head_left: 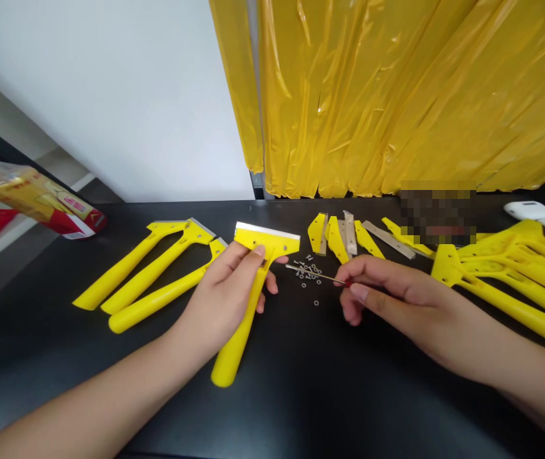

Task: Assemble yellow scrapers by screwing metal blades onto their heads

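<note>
Two closed grips: the left hand (229, 280) around a yellow scraper (243, 325), long axis toward one o'clock; the right hand (387, 287) pinching a screwdriver (317, 274), shaft toward nine — scraper head (272, 242) at its ten o'clock.

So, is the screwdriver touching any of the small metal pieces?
Cannot tell. In the head view, the screwdriver overlaps the small metal pieces, but whether it rests on them or hovers above isn't visible.

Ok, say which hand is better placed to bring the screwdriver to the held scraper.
Probably the right hand: it holds the screwdriver, pointed toward the yellow scraper that the left hand grips.
</note>
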The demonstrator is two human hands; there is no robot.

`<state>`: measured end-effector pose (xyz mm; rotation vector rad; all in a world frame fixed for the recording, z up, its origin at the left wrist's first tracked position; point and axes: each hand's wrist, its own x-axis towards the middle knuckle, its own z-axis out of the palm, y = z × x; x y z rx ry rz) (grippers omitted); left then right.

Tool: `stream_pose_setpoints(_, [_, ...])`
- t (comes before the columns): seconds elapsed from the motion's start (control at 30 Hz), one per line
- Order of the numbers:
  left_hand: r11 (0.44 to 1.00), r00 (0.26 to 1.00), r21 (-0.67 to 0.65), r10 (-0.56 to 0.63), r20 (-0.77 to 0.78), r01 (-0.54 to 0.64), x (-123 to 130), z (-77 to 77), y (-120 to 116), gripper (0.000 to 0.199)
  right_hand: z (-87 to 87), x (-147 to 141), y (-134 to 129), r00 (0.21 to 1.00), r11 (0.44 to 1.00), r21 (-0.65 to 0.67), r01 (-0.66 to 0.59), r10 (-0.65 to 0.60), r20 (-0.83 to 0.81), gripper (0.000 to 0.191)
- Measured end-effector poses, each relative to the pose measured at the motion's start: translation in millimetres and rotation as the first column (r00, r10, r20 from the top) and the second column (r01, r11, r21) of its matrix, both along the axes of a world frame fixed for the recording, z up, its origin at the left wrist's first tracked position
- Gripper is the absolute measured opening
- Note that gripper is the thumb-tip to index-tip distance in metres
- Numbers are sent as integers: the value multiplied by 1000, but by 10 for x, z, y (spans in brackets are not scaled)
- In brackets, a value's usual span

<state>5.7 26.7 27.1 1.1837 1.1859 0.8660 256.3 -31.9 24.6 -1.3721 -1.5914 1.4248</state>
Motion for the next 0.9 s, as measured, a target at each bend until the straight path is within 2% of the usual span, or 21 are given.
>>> stream_pose_setpoints(0.1, [999, 993, -33, 8, 115, -4, 26, -4, -14, 22, 73, -52, -97, 976, 990, -91, -111, 91, -196, 17])
stream_pose_setpoints(0.2, [995, 978, -88, -23, 206, 41, 30, -27, -9, 20, 82, -110, -179, 968, 990, -80, -117, 96, -231, 12])
stream_pose_setpoints(0.33, [991, 972, -120, -28, 234, 57, 8, -66, 11, 19, -14, -96, -186, 999, 996, 91, -22, 26, -46, 9])
stream_pose_setpoints(0.4, [990, 970, -129, -26, 240, 58, -1, -78, 15, 22, -83, -56, -150, 998, 992, 127, -13, 4, 70, 5])
stream_pose_setpoints(0.5, [988, 967, -133, -39, 250, 75, 3, -80, 11, 26, -195, -10, -72, 969, 973, 224, -57, 0, 247, 27])
stream_pose_setpoints(0.57, [987, 968, -146, -35, 249, 73, 12, -72, 4, 28, -270, -7, -22, 950, 907, 395, -147, 19, 311, 47])
stream_pose_setpoints(0.63, [984, 969, -167, -16, 248, 59, 20, -61, -7, 27, -338, -26, 14, 924, 811, 526, -256, 45, 381, 57])
stream_pose_setpoints(0.67, [983, 968, -175, -4, 250, 49, 22, -54, -14, 25, -368, -40, 25, 905, 776, 556, -297, 44, 422, 55])
stream_pose_setpoints(0.73, [983, 968, -179, 12, 252, 35, 23, -39, -30, 21, -420, -69, 35, 867, 744, 582, -329, -7, 499, 43])
stream_pose_setpoints(0.8, [982, 966, -185, 21, 258, 28, 23, -19, -49, 19, -456, -92, 37, 836, 741, 581, -337, -49, 547, 33])
stream_pose_setpoints(0.9, [973, 957, -225, 26, 290, 42, 30, 16, -73, 20, -477, -113, 39, 803, 754, 539, -375, -27, 595, 26])
